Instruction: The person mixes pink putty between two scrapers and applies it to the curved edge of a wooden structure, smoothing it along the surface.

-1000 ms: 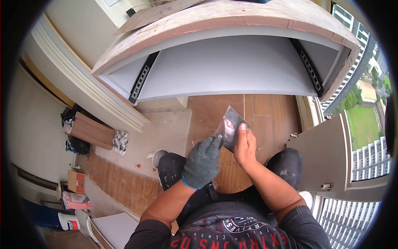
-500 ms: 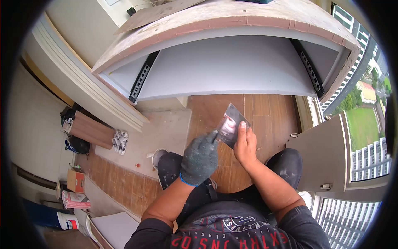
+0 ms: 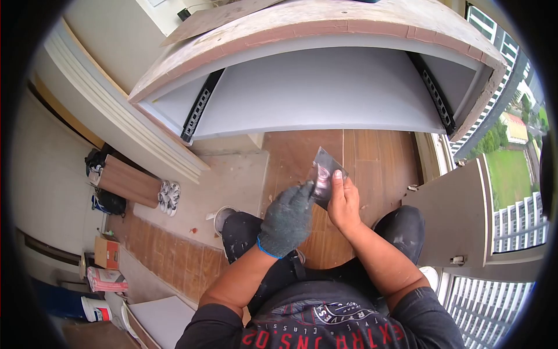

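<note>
A thin dark square plate (image 3: 321, 161) lies tilted between my hands, with a smear of glossy pinkish paste (image 3: 322, 178) on its face. My bare right hand (image 3: 344, 203) grips the plate by its right side, thumb on top and fingers behind. My left hand (image 3: 286, 216), in a dark grey knit glove with a blue cuff, is closed at the plate's left edge beside the paste. Whatever its fingertips pinch is too hidden to name. Beyond my hands stands an open-fronted white cabinet (image 3: 325, 93) with a pink-coated front edge (image 3: 325, 29).
Black drawer slides (image 3: 201, 106) line the cabinet's inner sides. An open window panel (image 3: 450, 218) is at right. Shoes (image 3: 169, 198), a box (image 3: 107, 252) and a white bucket (image 3: 96, 309) stand at left. My knees flank the wood-look floor (image 3: 378, 166).
My gloved left hand has shifted slightly right and up along the plate. The pinkish paste looks narrower and differently spread. My right hand keeps its hold, nearly still.
</note>
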The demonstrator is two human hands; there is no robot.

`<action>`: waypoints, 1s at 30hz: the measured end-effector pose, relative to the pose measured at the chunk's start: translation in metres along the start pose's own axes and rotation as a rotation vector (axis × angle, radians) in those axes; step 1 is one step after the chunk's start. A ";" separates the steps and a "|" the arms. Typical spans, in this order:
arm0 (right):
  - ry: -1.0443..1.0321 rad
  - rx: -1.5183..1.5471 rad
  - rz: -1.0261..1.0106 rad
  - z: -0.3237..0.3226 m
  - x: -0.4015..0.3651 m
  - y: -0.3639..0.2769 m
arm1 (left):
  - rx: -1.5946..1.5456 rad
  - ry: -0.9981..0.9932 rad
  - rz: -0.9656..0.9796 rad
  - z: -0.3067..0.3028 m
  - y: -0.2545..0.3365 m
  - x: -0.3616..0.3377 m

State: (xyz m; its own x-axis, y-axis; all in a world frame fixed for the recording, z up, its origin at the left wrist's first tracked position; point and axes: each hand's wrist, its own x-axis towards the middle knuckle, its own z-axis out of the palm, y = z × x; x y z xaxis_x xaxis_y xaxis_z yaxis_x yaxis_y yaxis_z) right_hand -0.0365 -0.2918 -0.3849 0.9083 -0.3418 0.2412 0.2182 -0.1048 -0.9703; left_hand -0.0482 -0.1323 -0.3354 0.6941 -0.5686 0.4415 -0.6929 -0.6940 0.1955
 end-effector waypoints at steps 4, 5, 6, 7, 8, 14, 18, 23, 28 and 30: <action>-0.045 0.218 0.154 -0.004 0.009 0.008 | 0.101 0.179 0.145 -0.024 -0.015 0.006; -0.045 0.349 0.185 -0.003 0.010 0.007 | 0.131 0.187 0.135 -0.028 -0.024 0.006; -0.071 0.547 0.323 -0.002 0.010 0.010 | 0.077 0.169 0.121 -0.024 -0.026 0.004; -0.103 0.745 0.462 0.000 0.011 0.016 | 0.025 0.153 0.102 -0.019 -0.029 -0.001; -0.137 0.943 0.599 0.001 0.012 0.018 | -0.025 0.140 0.084 -0.015 -0.031 -0.005; -0.149 1.120 0.683 -0.005 0.011 0.013 | 0.019 0.193 0.044 0.014 -0.028 -0.025; -0.143 1.204 0.620 -0.012 0.014 -0.001 | 0.062 0.067 0.097 0.002 -0.044 -0.028; 0.096 0.746 0.338 -0.012 0.018 0.000 | 0.158 0.144 0.096 -0.015 -0.024 -0.034; -0.046 0.204 0.098 -0.005 0.000 0.003 | 0.122 0.008 0.156 0.011 -0.009 -0.030; -0.070 0.228 0.057 0.002 -0.006 0.000 | 0.130 0.102 0.187 0.013 -0.013 -0.021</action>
State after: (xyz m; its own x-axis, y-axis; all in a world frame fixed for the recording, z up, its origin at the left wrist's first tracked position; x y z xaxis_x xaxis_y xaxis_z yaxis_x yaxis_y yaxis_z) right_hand -0.0412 -0.2884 -0.3865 0.9423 -0.2748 0.1912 0.2333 0.1292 -0.9638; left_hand -0.0514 -0.1173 -0.3587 0.5280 -0.6494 0.5472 -0.7720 -0.6356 -0.0094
